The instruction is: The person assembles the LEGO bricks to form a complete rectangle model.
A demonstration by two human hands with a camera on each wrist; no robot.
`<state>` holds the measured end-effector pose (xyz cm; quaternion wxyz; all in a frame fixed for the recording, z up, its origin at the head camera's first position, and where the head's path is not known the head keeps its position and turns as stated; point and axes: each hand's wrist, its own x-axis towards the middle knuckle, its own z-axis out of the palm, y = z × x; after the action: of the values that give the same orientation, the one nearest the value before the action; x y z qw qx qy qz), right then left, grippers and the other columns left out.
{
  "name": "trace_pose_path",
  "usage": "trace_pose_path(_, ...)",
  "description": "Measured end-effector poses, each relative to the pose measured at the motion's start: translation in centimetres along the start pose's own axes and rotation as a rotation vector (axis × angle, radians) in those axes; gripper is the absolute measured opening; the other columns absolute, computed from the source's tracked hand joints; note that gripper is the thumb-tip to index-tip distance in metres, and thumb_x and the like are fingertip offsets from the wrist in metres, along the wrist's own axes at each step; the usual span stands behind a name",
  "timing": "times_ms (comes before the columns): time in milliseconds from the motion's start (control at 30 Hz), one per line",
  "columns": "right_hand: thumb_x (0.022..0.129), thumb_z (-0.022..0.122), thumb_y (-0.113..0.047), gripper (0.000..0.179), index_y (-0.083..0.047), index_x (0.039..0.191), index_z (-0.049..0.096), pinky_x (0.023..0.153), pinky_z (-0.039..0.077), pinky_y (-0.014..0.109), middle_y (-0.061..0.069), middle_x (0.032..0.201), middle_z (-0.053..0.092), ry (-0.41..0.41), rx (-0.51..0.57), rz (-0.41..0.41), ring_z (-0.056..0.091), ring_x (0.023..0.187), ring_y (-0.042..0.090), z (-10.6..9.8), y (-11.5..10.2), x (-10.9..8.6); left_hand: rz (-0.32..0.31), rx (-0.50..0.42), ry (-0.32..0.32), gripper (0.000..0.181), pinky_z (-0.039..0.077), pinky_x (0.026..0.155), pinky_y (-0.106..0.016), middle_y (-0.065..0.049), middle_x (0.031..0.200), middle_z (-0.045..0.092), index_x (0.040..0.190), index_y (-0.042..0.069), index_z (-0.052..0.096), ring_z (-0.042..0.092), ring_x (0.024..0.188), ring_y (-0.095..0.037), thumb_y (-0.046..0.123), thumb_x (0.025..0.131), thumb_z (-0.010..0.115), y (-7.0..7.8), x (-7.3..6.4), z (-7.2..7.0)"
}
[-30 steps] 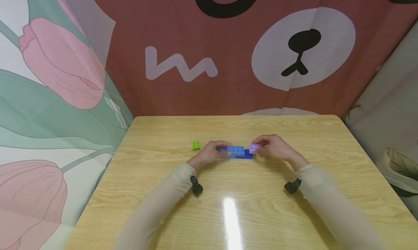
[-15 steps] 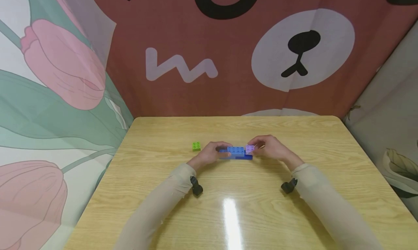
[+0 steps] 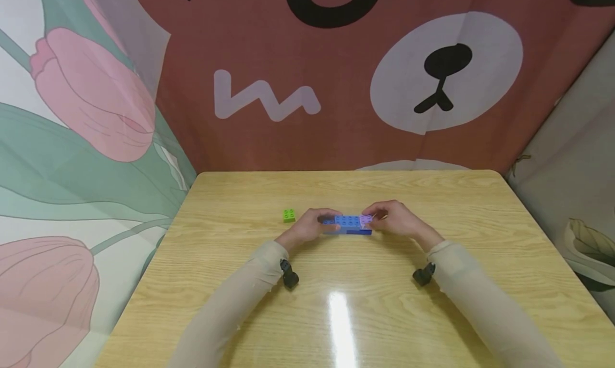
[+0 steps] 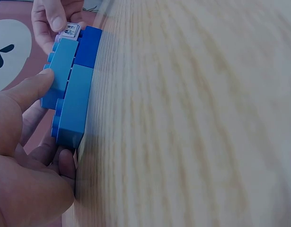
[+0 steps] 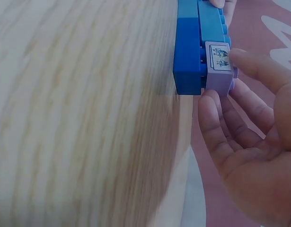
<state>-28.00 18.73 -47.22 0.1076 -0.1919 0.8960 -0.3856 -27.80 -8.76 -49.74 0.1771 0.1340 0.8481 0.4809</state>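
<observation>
At mid-table, a light blue lower brick and a dark blue brick lie end to end. An upper light blue brick sits across them. My left hand grips this upper brick, its thumb on the near side and the far fingers partly hidden. Between thumb and fingers, my right hand pinches a small purple brick with a printed picture on its side. The purple brick stands over the dark blue brick's free studs, beside the upper light blue brick; a narrow gap with studs shows beneath it.
A small green brick lies to the left of my left hand. The wooden table reaches back to a reddish curtain with a bear print.
My right hand has moved left and brought the purple brick over the dark blue brick, then lower, up against the upper light blue brick. The left hand has stayed in place.
</observation>
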Motion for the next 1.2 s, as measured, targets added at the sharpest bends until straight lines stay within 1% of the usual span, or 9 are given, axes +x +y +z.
trace_pose_path(167,0.087,0.079,-0.02,0.025,-0.015,0.111,0.074,0.067,0.051,0.026,0.006,0.103,0.074,0.01,0.008,-0.006,0.062,0.088,0.018,0.12,0.0,0.01,0.005,0.003,0.002,0.032,0.045,0.109,-0.04,0.005,0.132,0.066,0.122,0.034,0.07,0.058,0.125,-0.016,0.032,0.09,0.074,0.12,-0.06,0.03)
trace_pose_path(500,0.086,0.079,-0.021,0.022,-0.016,0.107,0.075,0.068,0.049,0.028,0.005,0.098,0.072,0.008,0.039,0.02,0.056,0.085,0.019,0.45,0.13,0.14,0.007,0.01,0.002,0.032,0.046,0.108,-0.039,0.004,0.132,0.066,0.122,0.033,0.07,0.058,0.124,-0.016,0.031,0.091,0.074,0.04,-0.04,0.05)
trace_pose_path(800,0.086,0.079,-0.022,0.022,-0.017,0.108,0.076,0.066,0.049,0.028,0.006,0.101,0.073,0.0,0.067,0.069,0.057,0.084,0.019,0.5,0.2,0.15,0.016,0.006,0.0,0.032,0.046,0.109,-0.04,0.004,0.132,0.066,0.122,0.033,0.07,0.059,0.124,-0.017,0.031,0.09,0.074,-0.04,-0.03,0.02)
trace_pose_path(933,0.087,0.079,-0.023,0.022,-0.018,0.108,0.076,0.065,0.05,0.028,0.005,0.101,0.073,-0.015,0.085,0.074,0.057,0.083,0.019,0.47,0.43,0.29,0.02,0.007,-0.001,0.032,0.046,0.108,-0.04,0.004,0.131,0.066,0.122,0.033,0.07,0.059,0.122,-0.016,0.031,0.091,0.074,-0.04,-0.01,-0.08)
trace_pose_path(1067,0.087,0.078,-0.025,0.024,-0.016,0.109,0.076,0.063,0.05,0.027,0.006,0.102,0.073,-0.023,0.1,0.071,0.057,0.082,0.019,0.49,0.54,0.35,0.021,0.007,-0.004,0.033,0.047,0.106,-0.039,0.004,0.131,0.067,0.123,0.033,0.07,0.06,0.12,-0.015,0.031,0.09,0.074,-0.04,0.04,-0.14)
trace_pose_path(1200,0.087,0.079,-0.025,0.024,-0.016,0.109,0.076,0.065,0.048,0.027,0.006,0.104,0.073,-0.014,0.091,0.082,0.057,0.084,0.018,0.56,0.45,0.3,0.027,0.008,-0.004,0.033,0.048,0.105,-0.039,0.003,0.13,0.067,0.123,0.032,0.07,0.061,0.119,-0.015,0.031,0.09,0.075,-0.06,0.05,-0.12)
